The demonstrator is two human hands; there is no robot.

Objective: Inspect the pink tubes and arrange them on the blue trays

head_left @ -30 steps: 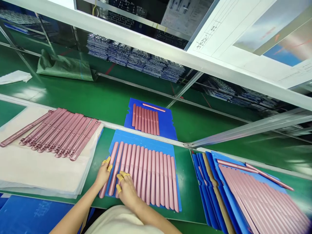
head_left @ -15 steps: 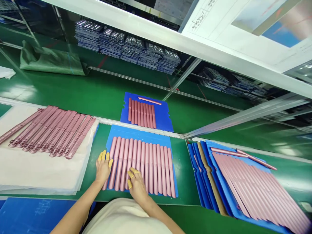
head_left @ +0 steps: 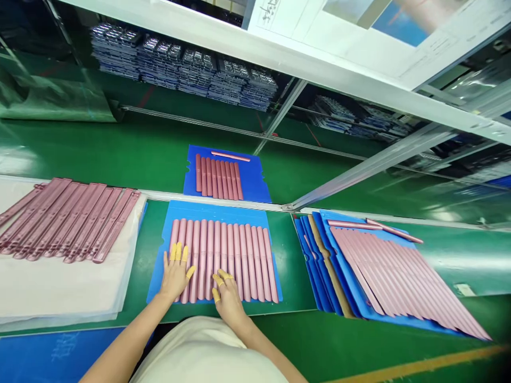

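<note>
Nearest, the left hand [head_left: 174, 276] lay palm down on the near ends of a row of rounded pink metal bars [head_left: 223, 250], its fingers spread and open in yellow finger cots [head_left: 178, 253]. The right hand [head_left: 227, 300] rested beside it, fingers loosely curled, gripping nothing. The glossy bars lay side by side mid-way on a blue tray [head_left: 215, 210], long axes running near edge to far edge.

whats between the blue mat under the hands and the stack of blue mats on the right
A strip of green workbench lies there, seen in the head view.
</note>
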